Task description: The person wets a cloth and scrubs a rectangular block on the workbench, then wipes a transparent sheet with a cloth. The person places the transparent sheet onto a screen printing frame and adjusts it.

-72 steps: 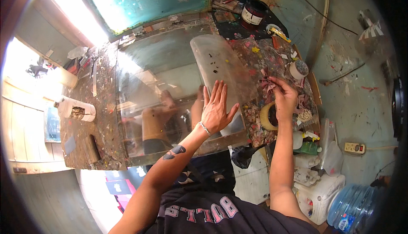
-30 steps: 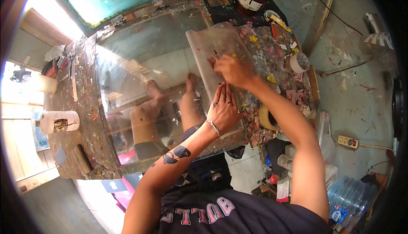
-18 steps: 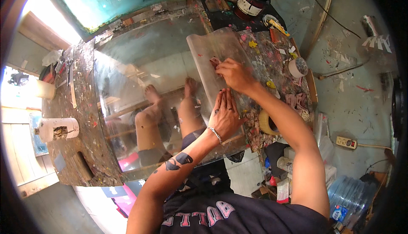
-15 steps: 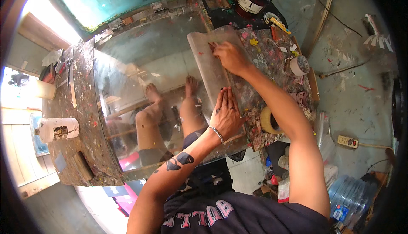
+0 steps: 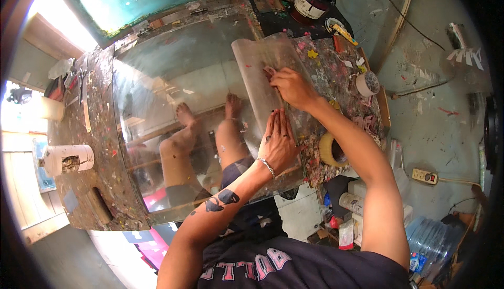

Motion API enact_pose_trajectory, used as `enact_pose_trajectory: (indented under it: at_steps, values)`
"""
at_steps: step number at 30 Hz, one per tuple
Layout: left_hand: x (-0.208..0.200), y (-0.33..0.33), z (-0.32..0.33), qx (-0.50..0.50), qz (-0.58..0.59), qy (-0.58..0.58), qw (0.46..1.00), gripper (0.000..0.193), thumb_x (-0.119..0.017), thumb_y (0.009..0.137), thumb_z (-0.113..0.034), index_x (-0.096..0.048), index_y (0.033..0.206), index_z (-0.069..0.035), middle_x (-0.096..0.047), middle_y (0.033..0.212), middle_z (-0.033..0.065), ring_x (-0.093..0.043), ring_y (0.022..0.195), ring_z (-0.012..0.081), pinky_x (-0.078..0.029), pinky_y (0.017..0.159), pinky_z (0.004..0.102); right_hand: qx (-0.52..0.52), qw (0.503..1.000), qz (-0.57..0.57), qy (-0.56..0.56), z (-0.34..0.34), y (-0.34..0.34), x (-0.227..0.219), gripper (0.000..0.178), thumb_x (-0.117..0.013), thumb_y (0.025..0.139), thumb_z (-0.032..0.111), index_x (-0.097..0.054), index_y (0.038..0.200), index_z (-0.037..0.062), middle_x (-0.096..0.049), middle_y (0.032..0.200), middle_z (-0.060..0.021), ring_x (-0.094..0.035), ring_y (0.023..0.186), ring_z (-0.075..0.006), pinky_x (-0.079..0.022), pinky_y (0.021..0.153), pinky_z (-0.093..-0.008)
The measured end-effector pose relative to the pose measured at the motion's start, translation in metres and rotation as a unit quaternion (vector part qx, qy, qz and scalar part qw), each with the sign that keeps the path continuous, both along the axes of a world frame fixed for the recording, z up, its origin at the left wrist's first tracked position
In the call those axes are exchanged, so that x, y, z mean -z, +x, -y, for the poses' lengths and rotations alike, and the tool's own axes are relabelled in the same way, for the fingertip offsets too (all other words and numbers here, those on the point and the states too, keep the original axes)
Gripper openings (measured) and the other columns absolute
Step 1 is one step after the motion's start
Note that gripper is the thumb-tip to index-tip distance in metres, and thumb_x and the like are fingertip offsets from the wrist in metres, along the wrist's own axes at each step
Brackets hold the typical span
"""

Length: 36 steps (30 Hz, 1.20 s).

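A clear plastic film (image 5: 252, 74), curled along its left side, lies over the right part of a glass sheet (image 5: 152, 100) on the paint-stained table. My left hand (image 5: 279, 142) presses flat on the film's near part, fingers stretched out and side by side. Just beyond it, my right hand (image 5: 294, 87) is closed, pinching a small reddish piece (image 5: 269, 72) against the film. What kind of thing that piece is, I cannot make out. Legs and bare feet show as a reflection in the glass.
A roll of yellowish tape (image 5: 331, 149) and a whitish round tub (image 5: 367, 83) stand to the right. Beyond is a dark ink pot (image 5: 312, 3). A white bottle (image 5: 67, 159) lies at the left. A teal-meshed screen frame (image 5: 152, 0) borders the far edge.
My right hand has slid toward me and slightly right over the film, still pinching the small reddish piece. My left hand stays pressed in the same place.
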<state>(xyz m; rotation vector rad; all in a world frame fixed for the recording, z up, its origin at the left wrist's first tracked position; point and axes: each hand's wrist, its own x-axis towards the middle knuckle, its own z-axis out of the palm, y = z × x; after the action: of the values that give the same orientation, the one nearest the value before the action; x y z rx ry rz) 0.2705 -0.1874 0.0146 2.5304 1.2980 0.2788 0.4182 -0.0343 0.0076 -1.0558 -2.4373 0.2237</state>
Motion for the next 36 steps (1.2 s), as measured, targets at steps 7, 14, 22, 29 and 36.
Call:
enact_pose_trajectory:
  at_steps: [7, 14, 22, 29, 36]
  values:
    - [-0.006, 0.005, 0.002, 0.015, 0.0, 0.003, 1.0, 0.094, -0.055, 0.099, -0.055, -0.035, 0.145, 0.024, -0.031, 0.157, 0.041, -0.027, 0.152, 0.0475, -0.015, 0.128, 0.0524, 0.032, 0.997, 0.049, 0.044, -0.034, -0.005, -0.007, 0.013, -0.061, 0.083, 0.001, -0.074, 0.087, 0.0017, -0.072, 0.093, -0.0156, -0.066, 0.095, -0.0356, -0.054, 0.089, -0.0453]
    - [0.003, 0.004, 0.001, 0.001, 0.009, 0.014, 1.0, 0.096, -0.055, 0.098, -0.056, -0.037, 0.143, 0.026, -0.032, 0.155, 0.0431, -0.027, 0.151, 0.0504, -0.015, 0.127, 0.0539, -0.031, 0.997, 0.006, -0.067, 0.062, 0.011, -0.019, 0.018, -0.061, 0.083, -0.001, -0.076, 0.093, 0.0005, -0.074, 0.1, -0.0141, -0.066, 0.098, -0.0336, -0.055, 0.088, -0.0453]
    - [-0.001, 0.005, 0.003, 0.008, -0.012, 0.004, 1.0, 0.095, -0.055, 0.099, -0.056, -0.034, 0.146, 0.024, -0.029, 0.158, 0.0411, -0.025, 0.153, 0.0477, -0.014, 0.128, 0.0529, 0.005, 0.999, 0.043, 0.001, 0.024, 0.008, -0.006, 0.016, -0.062, 0.081, 0.0, -0.075, 0.09, 0.0005, -0.073, 0.096, -0.0141, -0.066, 0.097, -0.0337, -0.055, 0.088, -0.0463]
    - [-0.007, -0.006, 0.001, 0.002, 0.001, 0.013, 1.0, 0.084, -0.065, 0.094, -0.047, -0.042, 0.147, 0.015, -0.037, 0.157, 0.033, -0.025, 0.155, 0.0417, -0.013, 0.129, 0.0527, 0.138, 0.956, -0.137, -0.219, 0.063, 0.026, -0.064, 0.018, -0.064, 0.085, -0.008, -0.078, 0.096, -0.0035, -0.077, 0.106, -0.0135, -0.074, 0.092, -0.0251, -0.057, 0.086, -0.0341]
    - [-0.025, -0.048, 0.006, -0.042, 0.156, 0.077, 0.984, 0.086, -0.075, 0.088, -0.025, -0.032, 0.158, 0.001, -0.03, 0.163, 0.0267, -0.022, 0.156, 0.04, -0.014, 0.128, 0.0559, 0.193, 0.918, -0.314, -0.148, 0.106, 0.065, -0.127, 0.019, -0.066, 0.089, -0.008, -0.078, 0.104, -0.0041, -0.077, 0.106, -0.0118, -0.073, 0.096, -0.0181, -0.056, 0.087, -0.0301]
